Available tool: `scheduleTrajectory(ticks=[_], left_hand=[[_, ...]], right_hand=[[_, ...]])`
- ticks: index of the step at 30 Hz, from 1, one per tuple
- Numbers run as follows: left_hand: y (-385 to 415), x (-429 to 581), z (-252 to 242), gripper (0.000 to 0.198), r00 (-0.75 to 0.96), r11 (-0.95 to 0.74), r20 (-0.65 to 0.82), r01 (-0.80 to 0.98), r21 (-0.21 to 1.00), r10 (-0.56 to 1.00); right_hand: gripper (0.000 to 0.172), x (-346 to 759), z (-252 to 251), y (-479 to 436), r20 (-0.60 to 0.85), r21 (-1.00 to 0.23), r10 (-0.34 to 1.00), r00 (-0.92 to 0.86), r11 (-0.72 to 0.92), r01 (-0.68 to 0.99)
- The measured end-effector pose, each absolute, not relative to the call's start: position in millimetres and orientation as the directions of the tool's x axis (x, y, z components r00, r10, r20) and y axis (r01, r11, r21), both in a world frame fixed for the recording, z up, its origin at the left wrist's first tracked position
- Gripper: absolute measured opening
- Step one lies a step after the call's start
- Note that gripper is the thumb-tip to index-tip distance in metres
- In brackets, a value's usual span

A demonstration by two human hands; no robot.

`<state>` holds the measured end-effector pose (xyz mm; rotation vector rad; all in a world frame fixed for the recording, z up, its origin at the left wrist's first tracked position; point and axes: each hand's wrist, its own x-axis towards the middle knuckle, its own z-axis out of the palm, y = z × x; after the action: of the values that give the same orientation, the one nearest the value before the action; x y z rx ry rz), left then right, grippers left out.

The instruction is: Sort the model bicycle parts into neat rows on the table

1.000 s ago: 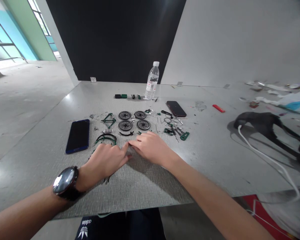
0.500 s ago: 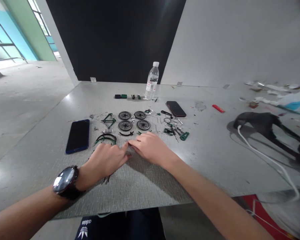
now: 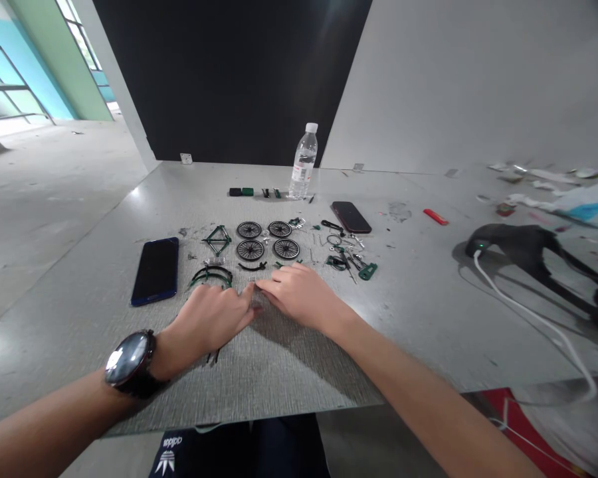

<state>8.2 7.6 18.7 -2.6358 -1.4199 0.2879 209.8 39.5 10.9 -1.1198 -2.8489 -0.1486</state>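
Note:
My left hand (image 3: 210,322), with a dark watch on the wrist, rests on the grey table (image 3: 289,372), fingers curled and tips pinched against my right hand (image 3: 299,292). The two hands meet over something tiny that I cannot make out. Just beyond them lie small model-bicycle parts: several black spoked wheels (image 3: 268,239), a green frame (image 3: 217,239), curved black mudguards (image 3: 210,275), and a scatter of green and metal bits (image 3: 347,255).
A dark blue phone (image 3: 155,270) lies left of the parts, another phone (image 3: 351,216) at the back right. A water bottle (image 3: 303,161), a red lighter (image 3: 435,216), small blocks (image 3: 241,192) and a black device with a white cable (image 3: 528,305) sit around.

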Motion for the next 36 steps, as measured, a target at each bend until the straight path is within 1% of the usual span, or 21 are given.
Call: scheduleTrajectory(ticks=[4, 20, 26, 36], left_hand=[[8.4, 8.0, 18.7, 0.054, 0.523, -0.534, -0.111, 0.824, -0.189, 0.845], [7.9, 8.4, 18.8, 0.054, 0.533, -0.543, -0.109, 0.81, -0.22, 0.839], [6.9, 7.3, 17.4, 0.051, 0.54, -0.545, -0.089, 0.805, -0.236, 0.837], [7.6, 5.9, 17.3, 0.05, 0.556, -0.553, -0.068, 0.792, -0.258, 0.829]], right_hand=[[0.025, 209.3, 10.8, 39.6, 0.107, 0.062, 0.674, -0.731, 0.729, 0.681], [0.025, 209.1, 9.4, 40.1, 0.114, 0.045, 0.663, -0.74, 0.74, 0.671], [0.025, 208.9, 8.6, 40.5, 0.111, 0.055, 0.662, -0.742, 0.741, 0.669], [0.022, 207.7, 7.4, 39.8, 0.125, 0.036, 0.658, -0.743, 0.745, 0.666]])
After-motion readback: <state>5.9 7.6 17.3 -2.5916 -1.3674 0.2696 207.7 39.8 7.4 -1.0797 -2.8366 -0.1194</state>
